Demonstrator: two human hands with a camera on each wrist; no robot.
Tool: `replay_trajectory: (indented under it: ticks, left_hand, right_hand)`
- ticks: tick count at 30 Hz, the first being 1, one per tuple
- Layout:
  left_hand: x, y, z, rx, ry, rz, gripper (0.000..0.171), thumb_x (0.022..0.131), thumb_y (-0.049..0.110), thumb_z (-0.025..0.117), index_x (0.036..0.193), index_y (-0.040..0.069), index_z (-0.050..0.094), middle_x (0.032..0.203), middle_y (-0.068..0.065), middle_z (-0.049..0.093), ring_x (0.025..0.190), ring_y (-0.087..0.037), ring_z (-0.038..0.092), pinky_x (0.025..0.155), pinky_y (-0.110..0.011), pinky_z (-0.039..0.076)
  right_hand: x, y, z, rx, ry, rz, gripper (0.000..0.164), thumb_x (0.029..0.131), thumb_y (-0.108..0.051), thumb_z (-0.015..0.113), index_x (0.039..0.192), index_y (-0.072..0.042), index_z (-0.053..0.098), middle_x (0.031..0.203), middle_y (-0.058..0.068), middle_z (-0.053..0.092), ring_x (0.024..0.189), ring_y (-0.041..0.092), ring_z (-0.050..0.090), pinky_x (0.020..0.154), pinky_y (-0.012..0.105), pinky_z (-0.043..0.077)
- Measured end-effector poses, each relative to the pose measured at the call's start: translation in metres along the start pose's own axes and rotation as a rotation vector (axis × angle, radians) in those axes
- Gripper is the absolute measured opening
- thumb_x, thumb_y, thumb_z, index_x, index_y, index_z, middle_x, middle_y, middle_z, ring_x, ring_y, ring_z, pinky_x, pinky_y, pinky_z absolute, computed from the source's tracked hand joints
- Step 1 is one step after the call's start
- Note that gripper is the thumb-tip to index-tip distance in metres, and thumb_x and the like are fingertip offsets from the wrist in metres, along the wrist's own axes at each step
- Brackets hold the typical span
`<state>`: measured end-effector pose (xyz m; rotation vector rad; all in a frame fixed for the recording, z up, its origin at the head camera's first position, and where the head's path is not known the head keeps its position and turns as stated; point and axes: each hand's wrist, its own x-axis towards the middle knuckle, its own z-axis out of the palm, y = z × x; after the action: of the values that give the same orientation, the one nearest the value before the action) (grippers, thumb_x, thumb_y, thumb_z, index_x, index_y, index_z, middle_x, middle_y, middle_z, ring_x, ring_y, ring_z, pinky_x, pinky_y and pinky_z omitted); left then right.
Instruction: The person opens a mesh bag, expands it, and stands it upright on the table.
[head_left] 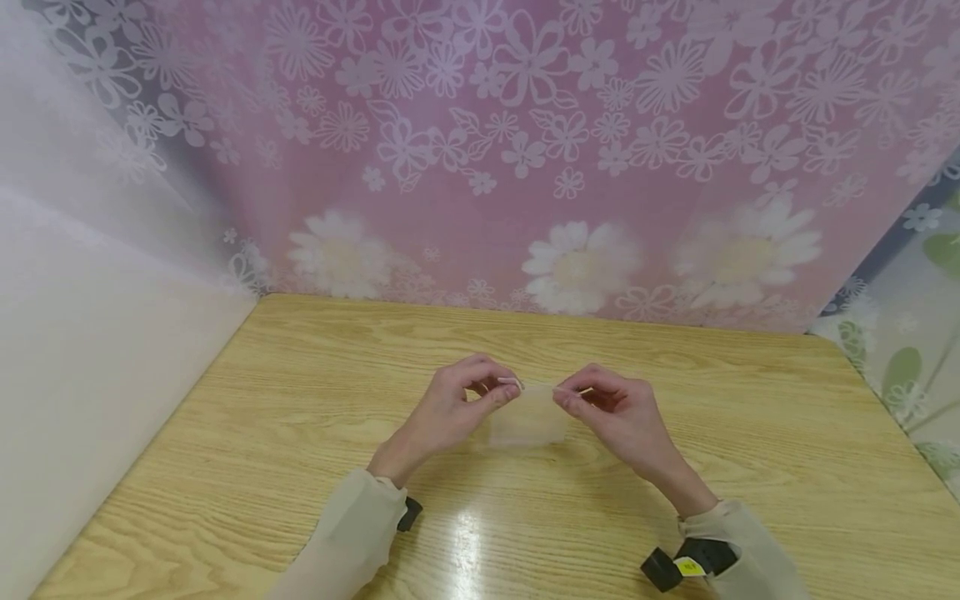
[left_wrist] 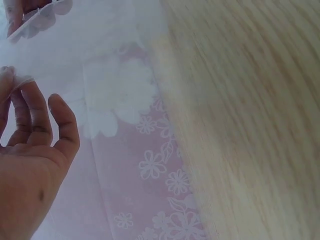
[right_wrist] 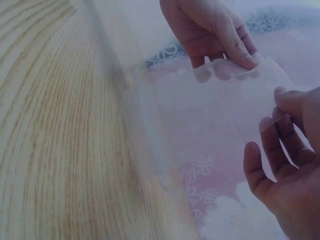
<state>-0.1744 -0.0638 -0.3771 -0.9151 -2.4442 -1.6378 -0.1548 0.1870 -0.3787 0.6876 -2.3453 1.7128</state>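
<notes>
A small, frosted see-through plastic bag point(head_left: 528, 421) hangs between the two hands, over the middle of the wooden table. My left hand point(head_left: 457, 404) pinches one upper corner of it between thumb and forefinger. At the opposite upper corner my right hand point(head_left: 618, 417) pinches the film in the same way. In the right wrist view the bag point(right_wrist: 215, 105) is spread flat, and several fingertips of the left hand point(right_wrist: 215, 30) show through its film. The left wrist view has the bag point(left_wrist: 100, 35) along the top, blurred. Nothing can be made out inside it.
The wood-grain table point(head_left: 300, 375) reaches back to a pink flowered curtain point(head_left: 450, 217). A pale white sheet point(head_left: 97, 333) stands along the left side, and a leaf-patterned cloth point(head_left: 922, 375) along the right. Black wrist devices point(head_left: 705, 554) sit at both sleeve cuffs.
</notes>
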Motion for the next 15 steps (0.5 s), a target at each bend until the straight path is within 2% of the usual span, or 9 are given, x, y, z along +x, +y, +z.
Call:
replay_trajectory:
  ticks: [4,8,15]
  left_hand:
    - [-0.0009,0.0010,0.0011,0.000,-0.003,-0.019,0.007,0.096,0.024,0.073,0.101,0.018,0.074,0.098,0.005,0.069,0.089,-0.009,0.064,0.083,-0.033,0.059]
    - [-0.0015,0.0000,0.0021,-0.002,-0.004,-0.019,0.008,0.094,0.024,0.075,0.099,0.019,0.071,0.095,0.004,0.068,0.087,-0.009,0.064,0.082,-0.033,0.058]
    - [-0.0003,0.0006,0.0031,0.006,-0.014,-0.018,0.009,0.098,0.020,0.070,0.103,0.013,0.074,0.098,0.001,0.067,0.086,-0.009,0.063,0.080,-0.032,0.059]
  right_hand:
    - [0.0003,-0.0001,0.0022,0.031,-0.010,0.022,0.006,0.093,-0.003,0.074,0.095,-0.006,0.070,0.090,-0.004,0.067,0.075,0.012,0.062,0.067,0.024,0.054]
    - [0.0007,-0.0006,0.0031,0.035,-0.021,0.003,0.004,0.094,-0.003,0.073,0.096,-0.005,0.071,0.090,-0.003,0.067,0.075,0.010,0.061,0.066,0.023,0.053]
    - [0.0004,0.0025,0.0048,0.042,-0.023,-0.075,0.012,0.096,0.004,0.066,0.104,0.005,0.076,0.089,-0.003,0.062,0.067,0.009,0.049,0.055,0.026,0.044]
